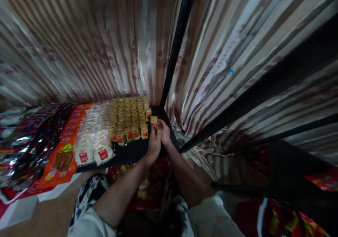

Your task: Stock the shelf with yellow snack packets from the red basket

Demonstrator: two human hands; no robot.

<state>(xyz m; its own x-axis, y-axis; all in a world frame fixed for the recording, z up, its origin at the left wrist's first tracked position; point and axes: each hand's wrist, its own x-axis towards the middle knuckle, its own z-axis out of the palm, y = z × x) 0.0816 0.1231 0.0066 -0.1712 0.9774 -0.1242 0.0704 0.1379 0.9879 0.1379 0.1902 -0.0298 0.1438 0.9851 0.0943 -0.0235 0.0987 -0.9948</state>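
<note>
Both my hands meet at the right end of a dark shelf. Between my left hand and my right hand is a small yellow snack packet with a red label. Fingers of both hands are closed on it. Just left of them stand rows of similar yellow packets, packed close together, the front ones showing red labels. White round packaged snacks lie in two rows beside those, then an orange bag.
Dark glossy packets fill the shelf's left end. A black post rises at the shelf's back right corner, before striped sheeting. Below the shelf sits a red bag holding yellow packets. More red packaging is at lower right.
</note>
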